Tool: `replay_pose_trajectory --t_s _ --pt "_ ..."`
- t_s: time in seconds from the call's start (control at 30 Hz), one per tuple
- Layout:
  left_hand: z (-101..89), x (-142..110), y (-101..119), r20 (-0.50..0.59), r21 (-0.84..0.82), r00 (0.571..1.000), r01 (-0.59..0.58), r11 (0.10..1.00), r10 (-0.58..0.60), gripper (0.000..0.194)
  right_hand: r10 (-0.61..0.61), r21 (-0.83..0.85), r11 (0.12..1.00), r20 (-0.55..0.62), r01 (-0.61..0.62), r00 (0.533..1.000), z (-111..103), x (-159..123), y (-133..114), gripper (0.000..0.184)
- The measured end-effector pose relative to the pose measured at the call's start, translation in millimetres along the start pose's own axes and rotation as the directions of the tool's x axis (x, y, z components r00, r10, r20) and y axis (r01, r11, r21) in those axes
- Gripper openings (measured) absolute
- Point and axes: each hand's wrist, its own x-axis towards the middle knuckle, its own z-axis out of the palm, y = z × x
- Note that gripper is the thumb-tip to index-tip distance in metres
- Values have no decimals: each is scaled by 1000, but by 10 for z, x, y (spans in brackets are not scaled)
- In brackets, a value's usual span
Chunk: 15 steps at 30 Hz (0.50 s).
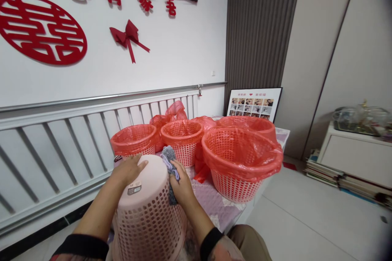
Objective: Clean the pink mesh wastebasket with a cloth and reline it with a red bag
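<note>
A pale pink perforated plastic basket (150, 220) stands upside down in front of me, its solid base up and a small label (134, 190) on it. My left hand (130, 170) grips the base at its left edge, thumb on top and fingers curled over the far side, partly hidden. On the right side, my right hand (181, 181) is closed on a grey and lilac cloth (169, 155) and presses it against the basket's side near the base edge. Part of the cloth hangs below the hand along the perforated wall.
Several baskets lined with red plastic bags stand behind on a table with a lilac cover (205, 200), the nearest a large lined basket (241, 159). A white radiator (61, 151) runs along the left wall. A photo board (254, 102) leans behind; a white cabinet (352, 147) stands right.
</note>
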Motion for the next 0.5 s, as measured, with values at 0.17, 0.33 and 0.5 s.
replay_pose_trajectory --t_s 0.17,0.33,0.5 --pt "-10 -16 14 -16 -6 1000 8 1000 -8 83 145 -42 989 39 -143 989 -116 -332 503 42" --pt "-13 -19 17 -18 0 1000 3 1000 -3 83 200 -68 977 -4 -200 980 -224 -637 663 34" --pt "-2 -8 12 -21 12 1000 -9 1000 9 83 119 -32 992 -30 -120 992 -119 -385 214 47"
